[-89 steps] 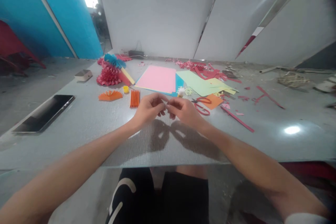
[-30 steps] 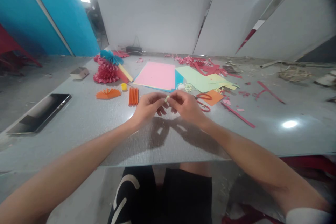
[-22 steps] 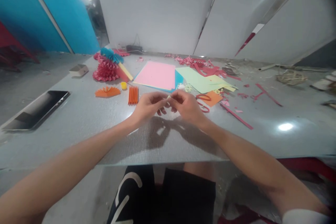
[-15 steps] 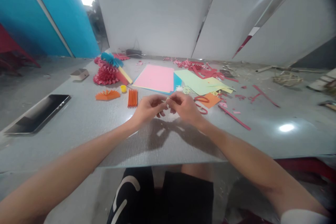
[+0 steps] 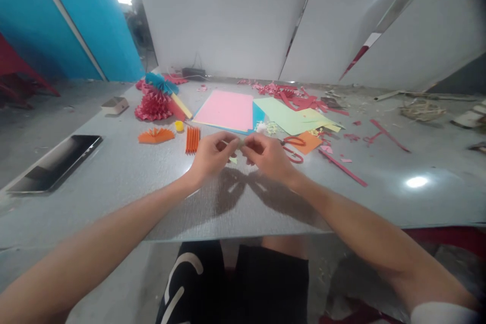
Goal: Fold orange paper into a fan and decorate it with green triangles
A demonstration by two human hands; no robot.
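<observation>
left grip (image 5: 212, 154) / right grip (image 5: 265, 154) | fingertips close together | green scrap (image 5: 233, 160) by left | scissors (image 5: 297, 144) near right

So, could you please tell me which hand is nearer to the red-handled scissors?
Right: the right hand is close beside the red-handled scissors, just to their left, while the left hand is farther left, beyond the right hand.
</observation>
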